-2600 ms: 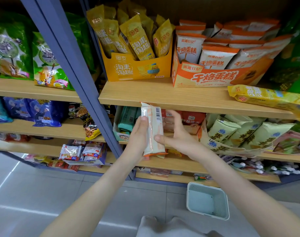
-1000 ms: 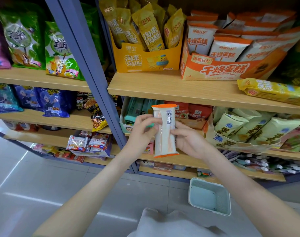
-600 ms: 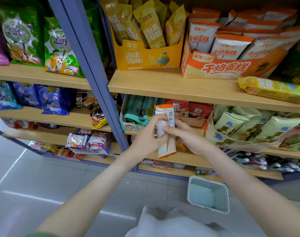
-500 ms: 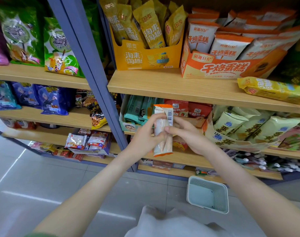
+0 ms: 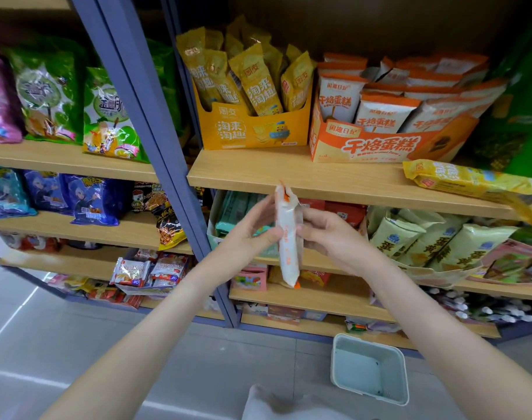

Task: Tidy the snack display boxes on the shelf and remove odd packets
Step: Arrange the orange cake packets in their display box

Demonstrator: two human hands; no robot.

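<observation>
Packet (image 5: 289,262) held upright before the shelf (image 5: 258,174).
Left grip (image 5: 252,234) and right grip (image 5: 331,237) pinch its sides; orange box (image 5: 380,147) sits at 1 o'clock, bin (image 5: 368,344) at 5 o'clock.

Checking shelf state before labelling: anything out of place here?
A yellow packet lies flat on the upper shelf board, right of the orange display box, in no box, one end overhanging the edge. The left hand and right hand hold a white-and-orange packet, also unboxed.
</observation>
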